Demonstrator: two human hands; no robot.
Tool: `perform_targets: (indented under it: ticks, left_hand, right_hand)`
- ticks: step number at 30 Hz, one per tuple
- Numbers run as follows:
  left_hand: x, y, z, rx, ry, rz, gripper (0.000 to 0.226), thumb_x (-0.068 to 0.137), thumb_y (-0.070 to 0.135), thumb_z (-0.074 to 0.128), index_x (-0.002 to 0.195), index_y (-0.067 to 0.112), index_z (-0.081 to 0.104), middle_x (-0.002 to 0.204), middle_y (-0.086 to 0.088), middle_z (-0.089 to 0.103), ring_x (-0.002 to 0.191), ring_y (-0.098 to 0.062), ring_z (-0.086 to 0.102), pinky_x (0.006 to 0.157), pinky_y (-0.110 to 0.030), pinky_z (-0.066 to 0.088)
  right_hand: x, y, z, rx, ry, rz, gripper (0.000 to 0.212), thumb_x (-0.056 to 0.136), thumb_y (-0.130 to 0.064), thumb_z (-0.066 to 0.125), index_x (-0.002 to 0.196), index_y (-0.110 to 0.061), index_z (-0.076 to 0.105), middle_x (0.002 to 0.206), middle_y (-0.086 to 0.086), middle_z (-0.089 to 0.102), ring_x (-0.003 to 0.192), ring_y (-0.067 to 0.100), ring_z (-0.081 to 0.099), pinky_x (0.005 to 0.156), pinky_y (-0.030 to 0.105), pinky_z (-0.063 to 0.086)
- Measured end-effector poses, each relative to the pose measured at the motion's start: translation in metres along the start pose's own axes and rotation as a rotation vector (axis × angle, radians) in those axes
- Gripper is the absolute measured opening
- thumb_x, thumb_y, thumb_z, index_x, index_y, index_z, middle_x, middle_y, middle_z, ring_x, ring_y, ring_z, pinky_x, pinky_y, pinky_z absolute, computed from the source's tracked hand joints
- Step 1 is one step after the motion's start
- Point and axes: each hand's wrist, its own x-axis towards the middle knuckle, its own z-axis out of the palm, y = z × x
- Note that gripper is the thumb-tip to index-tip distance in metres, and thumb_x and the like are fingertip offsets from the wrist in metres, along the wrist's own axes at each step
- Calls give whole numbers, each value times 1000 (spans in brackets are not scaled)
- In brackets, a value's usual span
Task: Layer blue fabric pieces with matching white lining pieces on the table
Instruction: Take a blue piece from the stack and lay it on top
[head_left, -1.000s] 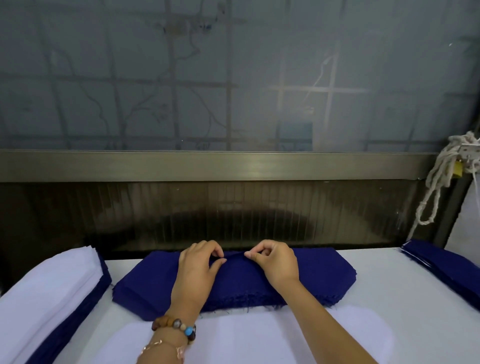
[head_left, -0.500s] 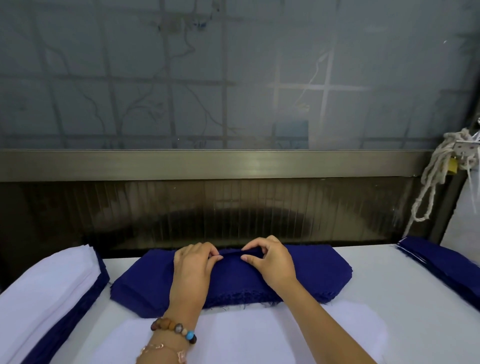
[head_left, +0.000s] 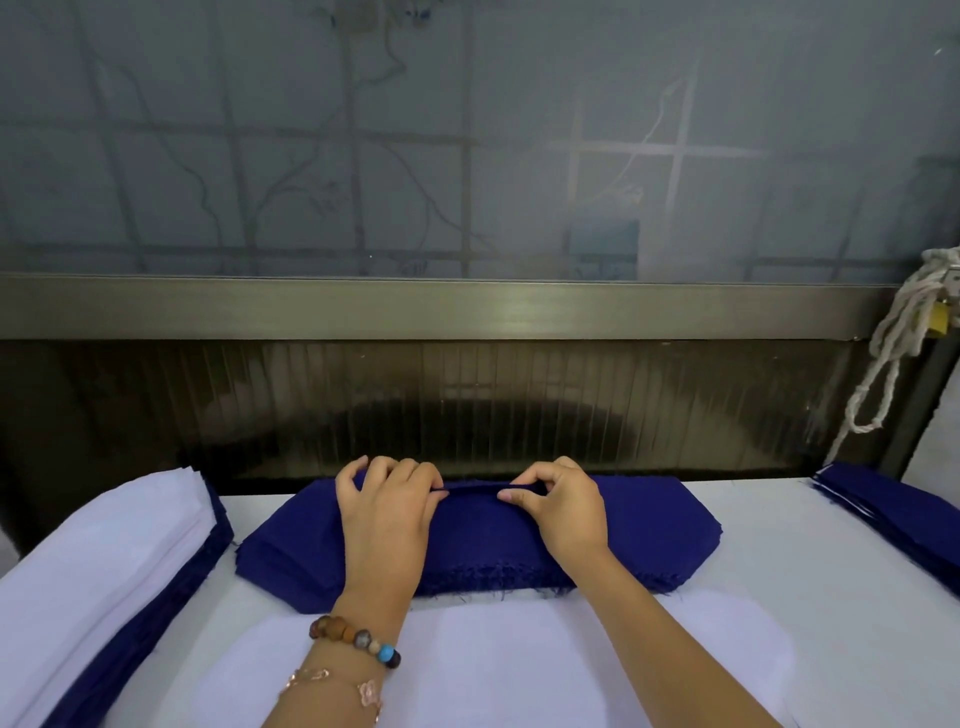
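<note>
The step in hand looks like peeling a single piece off the blue stack (head_left: 649, 535), which sits in the lower centre of the frame against the far edge of the tabletop (head_left: 810, 597). The left hand (head_left: 387, 512) and right hand (head_left: 563, 512) are both closed in a pinch on the top ply (head_left: 470, 488), thumb against curled fingers, and it rises as a thin ridge between them.

To do this well, I would check that only one layer is in the pinch (woven cut pieces tend to cling at their frayed edges). Rolling the ply between thumb and forefinger should shed any second layer. Lift both ends together so the piece comes away flat, then bring it toward the bottom of the frame and lower it onto the white lining piece (head_left: 519, 665) lying just below the stack, matching the angled corners first.

The stack is deep navy, long and low, with clipped corners at each end. Loose threads fringe its near edge, so it will likely snag. The lining piece appears to have the same outline, thin and flat on the tabletop. A white pile (head_left: 104, 561) over blue lies at lower left, and another blue pile (head_left: 904, 514) at the right edge.
</note>
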Motion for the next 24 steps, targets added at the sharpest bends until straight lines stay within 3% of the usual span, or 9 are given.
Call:
perform_targets:
  ticks: [2, 4, 8, 11, 16, 19, 24]
  left_hand:
    - [1, -5, 0, 23, -53, -28, 4, 86, 36, 68, 88, 33, 66, 86, 14, 65, 94, -12, 56, 104, -42, 30]
    - [3, -12, 2, 28, -141, -54, 12, 91, 44, 58, 97, 35, 64, 96, 16, 63, 103, -9, 52, 109, -40, 23]
    - [5, -21, 2, -82, -206, -102, 14, 91, 41, 59, 103, 34, 61, 104, 15, 55, 110, -8, 47, 114, -43, 17]
    - [4, -20, 3, -84, -212, -129, 13, 91, 39, 60, 103, 34, 60, 104, 15, 53, 110, -9, 48, 114, -45, 17]
    - [6, -23, -4, 4, -247, -147, 23, 90, 48, 57, 107, 33, 59, 105, 13, 54, 111, -10, 49, 114, -47, 19]
    - [15, -38, -16, 1, -323, -174, 26, 87, 53, 59, 104, 33, 58, 107, 11, 50, 113, -12, 48, 114, -50, 20]
    - [27, -78, -44, -50, -365, -274, 17, 81, 46, 70, 89, 34, 61, 102, 10, 50, 105, -16, 50, 103, -52, 34]
  right_hand:
    - [-1, 0, 0, 5, 3, -3, 13, 72, -38, 79, 72, -33, 67, 90, -12, 54, 82, 6, 54, 63, 15, 40]
    - [-1, 0, 0, -23, 7, -21, 13, 74, -39, 78, 75, -32, 67, 88, -14, 52, 78, 5, 52, 61, 13, 37]
    - [1, 1, -4, -149, -59, -63, 13, 81, -39, 72, 86, -29, 64, 92, -11, 49, 75, 3, 48, 62, 9, 34]
    - [7, 2, -20, -298, -135, -60, 20, 85, -38, 68, 98, -25, 61, 106, -6, 49, 88, 9, 51, 74, 17, 43]
    - [20, 20, -78, -496, -153, 122, 25, 87, -39, 66, 104, -22, 60, 118, 0, 45, 101, 21, 54, 86, 34, 50]
    - [24, 37, -111, -617, -104, 208, 29, 86, -43, 66, 107, -23, 60, 124, 6, 44, 115, 26, 44, 96, 38, 45]
    - [27, 55, -143, -873, -41, 262, 35, 83, -50, 67, 110, -29, 61, 127, 2, 43, 123, 28, 36, 97, 38, 36]
